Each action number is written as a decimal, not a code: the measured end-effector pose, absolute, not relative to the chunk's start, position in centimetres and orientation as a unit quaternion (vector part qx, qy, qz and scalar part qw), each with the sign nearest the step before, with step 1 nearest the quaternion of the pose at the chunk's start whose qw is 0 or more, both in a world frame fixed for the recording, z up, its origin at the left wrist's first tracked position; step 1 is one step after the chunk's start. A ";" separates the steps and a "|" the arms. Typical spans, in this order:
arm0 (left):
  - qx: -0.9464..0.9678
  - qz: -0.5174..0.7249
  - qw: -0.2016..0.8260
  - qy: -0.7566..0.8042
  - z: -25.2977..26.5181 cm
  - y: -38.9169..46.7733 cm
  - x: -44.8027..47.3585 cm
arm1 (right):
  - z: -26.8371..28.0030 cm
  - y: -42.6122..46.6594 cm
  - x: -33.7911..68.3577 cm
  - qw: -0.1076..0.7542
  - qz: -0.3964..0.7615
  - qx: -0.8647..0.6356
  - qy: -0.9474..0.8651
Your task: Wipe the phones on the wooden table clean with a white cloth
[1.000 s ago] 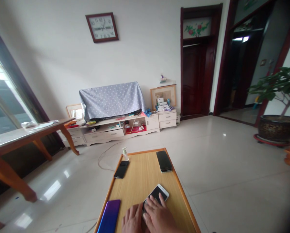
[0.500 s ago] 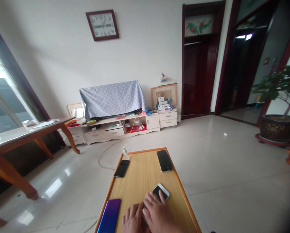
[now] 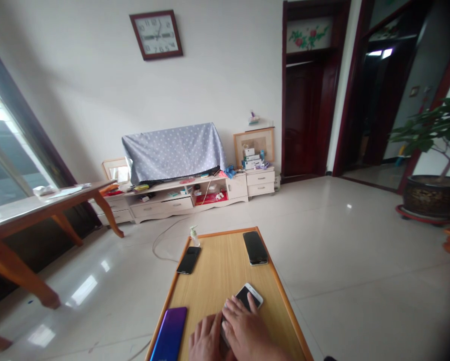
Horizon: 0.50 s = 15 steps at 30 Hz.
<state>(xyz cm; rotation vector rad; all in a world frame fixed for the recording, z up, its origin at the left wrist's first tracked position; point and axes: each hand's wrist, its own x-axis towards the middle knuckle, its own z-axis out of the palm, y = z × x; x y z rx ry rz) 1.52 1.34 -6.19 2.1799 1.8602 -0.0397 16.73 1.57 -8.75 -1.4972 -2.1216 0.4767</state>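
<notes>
A white smartphone (image 3: 250, 295) with a dark screen lies slantwise on a small wooden-topped table (image 3: 213, 265). My right hand (image 3: 245, 323) rests over its lower part, fingers stretched out and slightly spread across the screen. Close against it on the left is my left hand (image 3: 205, 335), fingers extended forward and a little bent, index finger beside the phone's lower end. Both hands hide much of that lower end. A purple-blue phone (image 3: 170, 333) lies left of my left hand. Farther off are a black phone (image 3: 189, 260) at left and a larger dark phone (image 3: 255, 248) at right.
A small pump bottle (image 3: 195, 237) stands at the table's far left corner. Beyond the tiled floor are a white low cabinet (image 3: 164, 206) with a cloth-covered object (image 3: 174, 153) on it, a wooden table (image 3: 40, 205) at left and a potted plant (image 3: 431, 195) at right.
The view has tilted very slightly. Both hands and the phones keep practically the same places on the table.
</notes>
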 end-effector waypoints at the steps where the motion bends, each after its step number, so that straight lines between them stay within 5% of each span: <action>1: 0.754 -0.014 0.136 0.643 -6.1 1.3 1.5 | -8.7 1.5 16.7 0.248 0.176 -0.544 -0.782; 9: 0.752 -0.010 0.127 0.647 -6.3 1.2 1.6 | -9.1 3.3 19.1 0.247 0.107 -0.656 -0.706; 15: 0.751 -0.022 0.130 0.647 -6.0 1.2 1.7 | -8.7 1.2 17.2 0.225 0.172 -0.568 -0.773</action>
